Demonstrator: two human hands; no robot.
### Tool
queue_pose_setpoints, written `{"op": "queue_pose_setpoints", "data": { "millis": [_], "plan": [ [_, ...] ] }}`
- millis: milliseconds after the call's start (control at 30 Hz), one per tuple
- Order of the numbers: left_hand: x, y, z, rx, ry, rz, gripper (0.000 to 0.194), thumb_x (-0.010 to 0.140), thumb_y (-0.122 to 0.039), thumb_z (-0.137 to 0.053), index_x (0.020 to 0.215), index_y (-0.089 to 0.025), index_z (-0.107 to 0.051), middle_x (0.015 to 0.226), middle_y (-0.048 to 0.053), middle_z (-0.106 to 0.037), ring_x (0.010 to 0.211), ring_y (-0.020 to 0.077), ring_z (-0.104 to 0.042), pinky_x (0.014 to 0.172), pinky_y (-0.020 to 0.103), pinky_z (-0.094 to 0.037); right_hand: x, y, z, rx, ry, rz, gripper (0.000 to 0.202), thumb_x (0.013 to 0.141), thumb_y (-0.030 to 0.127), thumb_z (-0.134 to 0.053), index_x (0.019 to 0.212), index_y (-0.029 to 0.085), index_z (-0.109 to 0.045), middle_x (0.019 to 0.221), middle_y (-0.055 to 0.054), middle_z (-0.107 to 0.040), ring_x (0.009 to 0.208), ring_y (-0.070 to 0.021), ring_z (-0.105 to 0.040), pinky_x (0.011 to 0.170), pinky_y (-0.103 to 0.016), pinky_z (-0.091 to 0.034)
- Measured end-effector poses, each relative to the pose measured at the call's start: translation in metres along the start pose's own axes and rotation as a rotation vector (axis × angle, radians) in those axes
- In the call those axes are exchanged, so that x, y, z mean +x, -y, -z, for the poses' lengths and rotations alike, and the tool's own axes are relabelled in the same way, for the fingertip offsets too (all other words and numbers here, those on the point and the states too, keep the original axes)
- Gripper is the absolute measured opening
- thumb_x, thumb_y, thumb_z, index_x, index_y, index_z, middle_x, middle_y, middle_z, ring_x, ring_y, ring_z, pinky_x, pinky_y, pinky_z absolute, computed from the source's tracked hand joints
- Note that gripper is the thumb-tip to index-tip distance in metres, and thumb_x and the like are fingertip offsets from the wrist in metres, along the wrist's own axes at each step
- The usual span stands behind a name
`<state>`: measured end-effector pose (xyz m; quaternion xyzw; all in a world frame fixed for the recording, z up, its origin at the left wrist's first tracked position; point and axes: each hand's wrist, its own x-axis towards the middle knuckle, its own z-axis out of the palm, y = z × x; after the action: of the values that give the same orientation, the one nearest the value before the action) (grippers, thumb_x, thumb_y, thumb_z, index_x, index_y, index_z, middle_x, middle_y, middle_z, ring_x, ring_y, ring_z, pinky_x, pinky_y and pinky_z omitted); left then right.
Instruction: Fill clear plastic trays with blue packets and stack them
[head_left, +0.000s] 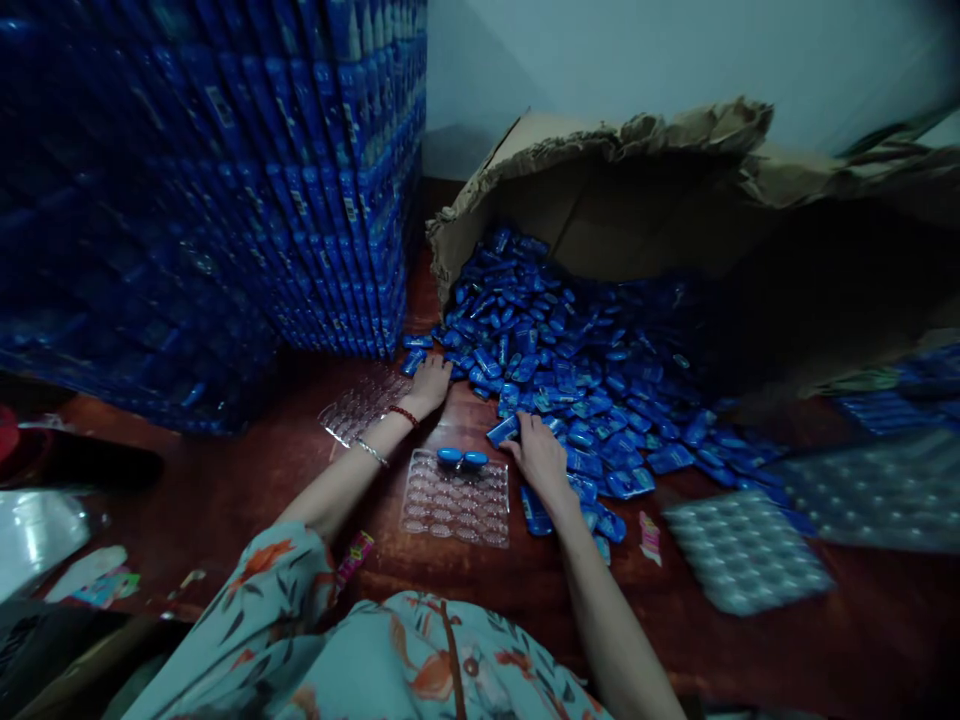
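My left hand (429, 384) reaches over the table by two small blue packets (413, 361) at the left edge of a loose heap, fingers stretched forward and a little apart. Between thumb and fingers of my right hand (541, 455) is a blue packet (503, 431) at the near side of the heap (570, 370). A clear plastic tray (456, 505) with rows of oval hollows lies between my forearms. Two blue oval pieces (461, 458) sit in its far row. Another clear tray (360, 408) lies partly beneath my left wrist.
Tall stacks of blue-filled packs (300, 200) rise at the left. A torn cardboard box (600, 200) lies on its side around the heap. More moulded trays (750, 550) are at the right. Pink wrappers (650, 538) lie on the red-brown table (262, 470); a dark cylinder (90, 457) is far left.
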<state>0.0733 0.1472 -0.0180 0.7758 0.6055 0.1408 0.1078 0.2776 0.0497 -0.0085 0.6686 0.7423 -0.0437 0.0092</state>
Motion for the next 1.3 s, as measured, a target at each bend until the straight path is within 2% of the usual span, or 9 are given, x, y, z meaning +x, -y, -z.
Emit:
{"op": "queue_pose_setpoints", "data": {
  "millis": [200, 333, 500, 600, 700, 833, 1000, 1167, 1300],
  "plan": [
    [-0.021, 0.006, -0.009, -0.062, -0.020, -0.031, 0.022, 0.091, -0.016, -0.040, 0.105, -0.011, -0.056, 0.109, 0.016, -0.059, 0.103, 0.0256, -0.054, 0.090, 0.040, -0.042, -0.022, -0.005, -0.020, 0.212, -0.085, 0.027, 0.021, 0.091, 0.021, -0.040, 0.105, 0.016, -0.055, 0.111, -0.011, -0.055, 0.092, -0.0196, -0.056, 0.072, -0.028, -0.043],
    [-0.067, 0.013, 0.019, -0.193, -0.102, -0.032, 0.023, 0.094, -0.024, -0.039, 0.111, -0.016, -0.051, 0.105, 0.009, -0.061, 0.095, 0.0186, -0.059, 0.083, 0.030, -0.046, -0.013, -0.001, -0.022, 0.453, -0.107, 0.097, 0.028, 0.094, 0.029, -0.036, 0.115, 0.019, -0.052, 0.111, -0.008, -0.058, 0.099, -0.0199, -0.057, 0.079, -0.029, -0.044],
    [-0.134, 0.014, 0.057, -0.463, -0.272, 0.000, 0.021, 0.088, -0.034, -0.052, 0.100, -0.018, -0.057, 0.091, 0.004, -0.061, 0.081, 0.0151, -0.059, 0.071, 0.025, -0.047, 0.010, 0.019, -0.015, 0.295, 0.089, 0.191, 0.035, 0.086, 0.041, -0.051, 0.114, 0.020, -0.052, 0.117, -0.012, -0.053, 0.092, -0.0233, -0.060, 0.071, -0.031, -0.045],
    [-0.168, 0.013, 0.060, -0.503, -0.223, -0.031, 0.018, 0.087, -0.030, -0.054, 0.098, -0.018, -0.061, 0.092, 0.005, -0.060, 0.083, 0.0154, -0.058, 0.070, 0.025, -0.048, 0.015, 0.022, -0.014, 0.274, 0.144, 0.202, 0.023, 0.086, 0.034, -0.052, 0.103, 0.019, -0.056, 0.113, -0.012, -0.055, 0.089, -0.0220, -0.061, 0.072, -0.030, -0.045],
    [-0.189, 0.004, 0.048, -0.539, -0.177, -0.058, 0.018, 0.089, -0.024, -0.050, 0.103, -0.019, -0.060, 0.095, 0.006, -0.059, 0.087, 0.0157, -0.058, 0.075, 0.027, -0.049, 0.007, 0.011, -0.017, 0.505, 0.020, 0.170, 0.020, 0.089, 0.027, -0.043, 0.104, 0.018, -0.053, 0.104, -0.010, -0.061, 0.094, -0.0210, -0.060, 0.080, -0.032, -0.044],
    [-0.192, -0.011, 0.019, -0.526, -0.166, -0.075, 0.026, 0.091, -0.020, -0.045, 0.116, -0.018, -0.052, 0.103, 0.008, -0.058, 0.095, 0.0177, -0.057, 0.085, 0.033, -0.049, -0.025, -0.016, -0.020, 0.944, -0.077, -0.037, 0.029, 0.088, 0.035, -0.041, 0.113, 0.019, -0.044, 0.081, -0.004, -0.065, 0.072, -0.0192, -0.062, 0.071, -0.034, -0.048],
    [-0.179, -0.011, 0.003, -0.303, -0.105, -0.226, 0.026, 0.092, -0.014, -0.037, 0.114, -0.016, -0.051, 0.106, 0.011, -0.056, 0.098, 0.0195, -0.055, 0.083, 0.035, -0.049, -0.075, -0.034, -0.015, 1.313, -0.050, -0.242, 0.039, 0.072, 0.048, -0.065, 0.096, 0.021, -0.051, 0.068, 0.001, -0.061, 0.062, -0.0170, -0.062, 0.052, -0.026, -0.047],
    [-0.171, -0.009, 0.019, -0.072, 0.020, -0.411, 0.026, 0.091, -0.008, -0.036, 0.111, -0.014, -0.052, 0.100, 0.010, -0.057, 0.094, 0.0201, -0.052, 0.078, 0.033, -0.049, -0.092, -0.009, -0.013, 1.151, -0.184, -0.078, 0.024, 0.081, 0.037, -0.058, 0.098, 0.020, -0.060, 0.086, -0.003, -0.064, 0.073, -0.0154, -0.061, 0.064, -0.028, -0.050],
    [-0.164, -0.017, 0.031, 0.062, 0.146, -0.475, 0.018, 0.089, -0.009, -0.042, 0.101, -0.015, -0.053, 0.099, 0.008, -0.056, 0.093, 0.0200, -0.052, 0.081, 0.034, -0.048, -0.081, 0.017, -0.023, 0.953, -0.342, 0.198, 0.019, 0.088, 0.021, -0.049, 0.104, 0.022, -0.058, 0.097, -0.005, -0.064, 0.090, -0.0172, -0.060, 0.079, -0.032, -0.050]
  ]
}}
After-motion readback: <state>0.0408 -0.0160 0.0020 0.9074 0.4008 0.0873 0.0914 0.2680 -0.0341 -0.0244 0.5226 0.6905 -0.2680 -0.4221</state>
